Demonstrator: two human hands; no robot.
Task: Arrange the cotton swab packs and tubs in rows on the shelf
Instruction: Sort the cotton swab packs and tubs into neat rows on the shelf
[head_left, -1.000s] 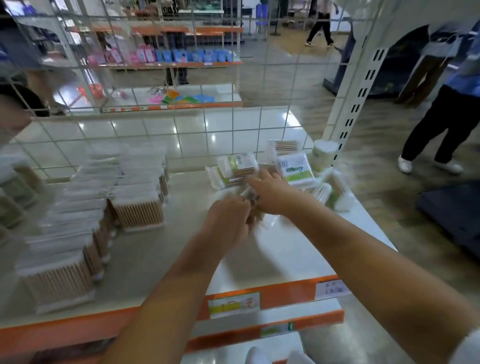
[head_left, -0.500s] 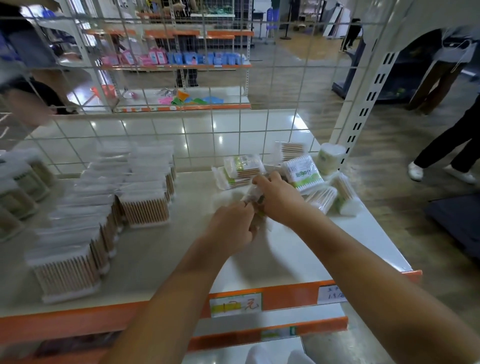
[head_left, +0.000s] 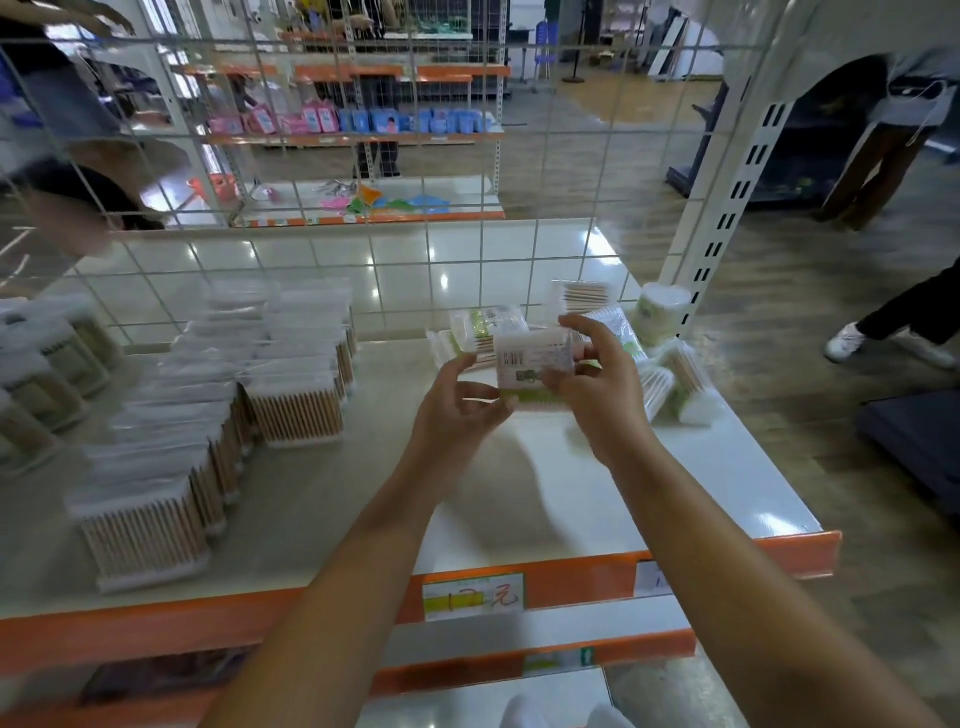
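Observation:
My right hand (head_left: 597, 387) grips a clear cotton swab pack (head_left: 530, 364) with a barcode label, lifted above the white shelf (head_left: 701, 478). My left hand (head_left: 457, 410) pinches the pack's lower left corner. Behind the hands lies a loose heap of swab packs (head_left: 485, 327) and a round tub (head_left: 662, 312) near the upright post. More loose packs (head_left: 675, 384) lie to the right of my right hand. Rows of clear packs with wooden swabs (head_left: 218, 415) stand on the shelf's left half.
A wire grid panel (head_left: 426, 249) backs the shelf. The orange front edge (head_left: 571, 577) carries price labels. A white slotted post (head_left: 727, 208) rises at the right. A person's legs and white shoes (head_left: 852, 340) are on the aisle floor to the right.
Both hands have lifted a swab pack off the shelf surface and raised it, with its labelled face now turned towards me. The view has shifted slightly left.

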